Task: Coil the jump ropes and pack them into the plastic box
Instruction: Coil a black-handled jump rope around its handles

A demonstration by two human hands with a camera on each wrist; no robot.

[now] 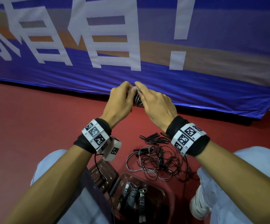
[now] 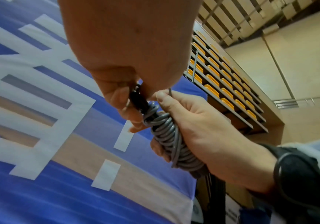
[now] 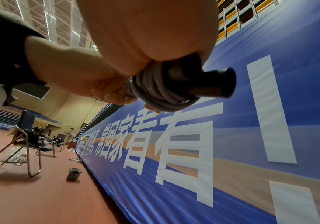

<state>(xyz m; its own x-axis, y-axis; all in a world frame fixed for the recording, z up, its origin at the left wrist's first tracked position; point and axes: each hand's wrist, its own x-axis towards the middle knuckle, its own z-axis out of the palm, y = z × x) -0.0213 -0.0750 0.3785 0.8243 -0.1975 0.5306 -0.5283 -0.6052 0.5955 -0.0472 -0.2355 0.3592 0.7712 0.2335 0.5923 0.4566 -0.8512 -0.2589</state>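
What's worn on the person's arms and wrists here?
Forearms are bare, no sleeves. Each wrist has a black fabric band under a white block bracelet printed with black square fiducial tags. The left wrist also carries a white camera module with a thin black cable trailing down.

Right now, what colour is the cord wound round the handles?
Grey cord on black handles, held by both hands; clearest in the left wrist view.

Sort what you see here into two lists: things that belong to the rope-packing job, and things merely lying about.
Job:
- grey coiled jump rope, gripped by left hand and right hand
- loose jump ropes on the floor
- plastic box holding coiled ropes
- box lid

Lying about:
- blue banner
- folding chair
- small box
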